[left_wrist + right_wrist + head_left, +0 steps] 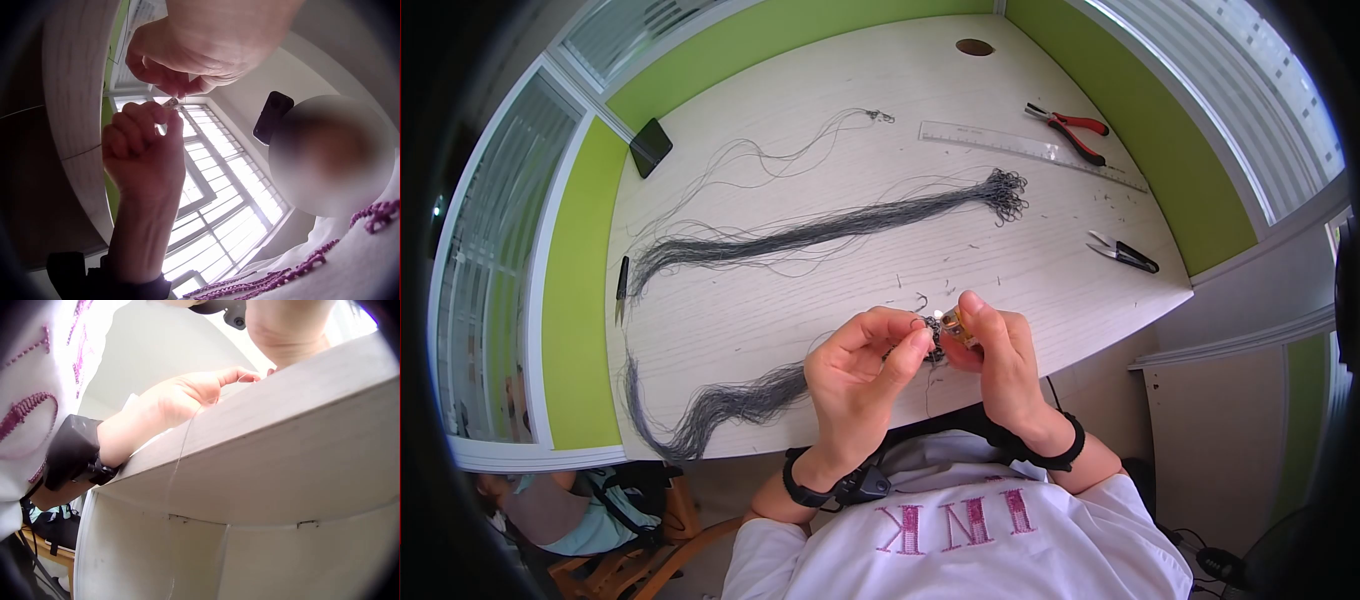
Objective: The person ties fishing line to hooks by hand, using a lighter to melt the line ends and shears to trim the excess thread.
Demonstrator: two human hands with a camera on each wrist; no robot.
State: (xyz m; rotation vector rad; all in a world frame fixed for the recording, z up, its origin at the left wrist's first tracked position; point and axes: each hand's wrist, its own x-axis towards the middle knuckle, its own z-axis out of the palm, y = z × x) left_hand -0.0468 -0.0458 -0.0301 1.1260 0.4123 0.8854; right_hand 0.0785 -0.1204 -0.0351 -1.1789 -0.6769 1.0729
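Over the near edge of the desk, my left hand (pixel 850 375) pinches a small fish hook (pixel 917 323) between thumb and fingertips. Close beside it, my right hand (pixel 1008 365) grips a small yellowish lighter (pixel 960 330) with a metal top, thumb raised at its upper end. A small bright white spot shows between the two hands. Dark hooks (pixel 935 352) cluster under the fingertips, partly hidden. From there a bundle of dark fishing line (pixel 745 400) trails left. In the left wrist view, the fingertips of my left hand (pixel 206 50) and right hand (pixel 145 147) meet closely.
A second line bundle (pixel 820 228) with hooks (pixel 1005 195) lies across the desk (pixel 850 290), a thinner strand (pixel 800 155) behind. Red-handled pliers (pixel 1080 128), a ruler (pixel 1000 146), thread snips (pixel 1125 252), pointed scissors (pixel 622 285) and a black phone-like block (pixel 650 148) lie around. Green partitions (pixel 1140 140) border it.
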